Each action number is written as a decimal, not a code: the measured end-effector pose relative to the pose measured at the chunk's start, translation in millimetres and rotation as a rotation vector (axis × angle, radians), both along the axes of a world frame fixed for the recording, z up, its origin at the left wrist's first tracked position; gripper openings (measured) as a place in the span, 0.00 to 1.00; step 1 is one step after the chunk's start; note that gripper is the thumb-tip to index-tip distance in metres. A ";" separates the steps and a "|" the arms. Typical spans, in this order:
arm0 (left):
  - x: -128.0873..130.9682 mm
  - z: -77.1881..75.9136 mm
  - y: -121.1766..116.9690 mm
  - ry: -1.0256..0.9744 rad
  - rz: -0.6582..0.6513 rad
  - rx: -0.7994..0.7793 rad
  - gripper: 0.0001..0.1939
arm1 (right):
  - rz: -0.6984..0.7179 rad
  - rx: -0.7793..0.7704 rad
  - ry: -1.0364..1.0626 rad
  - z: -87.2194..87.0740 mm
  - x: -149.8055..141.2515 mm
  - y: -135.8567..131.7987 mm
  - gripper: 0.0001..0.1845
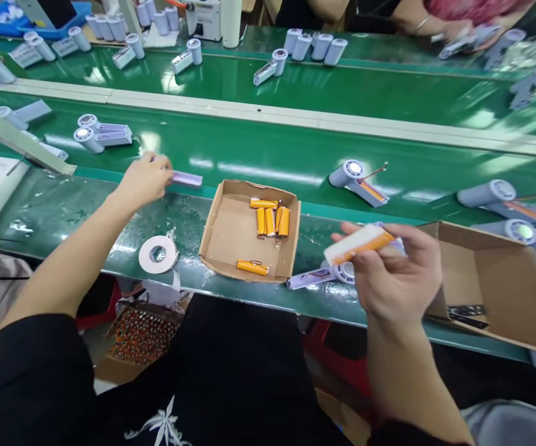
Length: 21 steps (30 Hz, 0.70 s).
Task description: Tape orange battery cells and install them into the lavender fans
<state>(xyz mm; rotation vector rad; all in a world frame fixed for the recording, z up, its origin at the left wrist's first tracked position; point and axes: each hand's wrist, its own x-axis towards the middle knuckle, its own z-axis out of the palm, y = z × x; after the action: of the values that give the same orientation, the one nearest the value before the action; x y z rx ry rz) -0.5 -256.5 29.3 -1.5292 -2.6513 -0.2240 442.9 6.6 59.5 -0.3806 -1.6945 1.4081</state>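
A small cardboard box (233, 229) holds orange batteries (268, 222), most clustered at its far right and one lying alone near the front; a larger cardboard box (502, 266) at the right holds black strips (467, 313). The right hand (393, 272) pinches an orange battery block (358, 244) with a white upper face, raised above the bench between the boxes. It partly hides a lavender fan (314, 277) with its handle open. The left hand (150, 176) is at a lavender handle (187, 178) by the belt's edge; with the blur, I cannot tell whether its fingers are closed on it. White tape (145, 257) lies nearby.
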 end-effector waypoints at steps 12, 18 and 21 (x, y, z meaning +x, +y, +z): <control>-35.3 -12.7 164.6 -0.442 -0.227 -0.136 0.10 | 0.393 0.295 -0.430 12.5 -237.7 65.6 0.22; -21.0 -23.4 163.4 -0.614 -0.176 0.118 0.12 | 0.415 0.610 -0.730 -22.5 -283.1 67.3 0.22; -15.0 -31.9 170.8 -0.599 -0.116 0.169 0.11 | 0.406 0.793 -0.861 -25.2 -280.4 65.3 0.22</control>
<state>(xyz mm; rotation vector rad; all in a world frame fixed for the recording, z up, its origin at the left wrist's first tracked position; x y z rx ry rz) -15.5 -85.6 -2.5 -1.7766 -2.8441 -1.0338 162.6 71.9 34.3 -0.1876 -2.9924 0.7071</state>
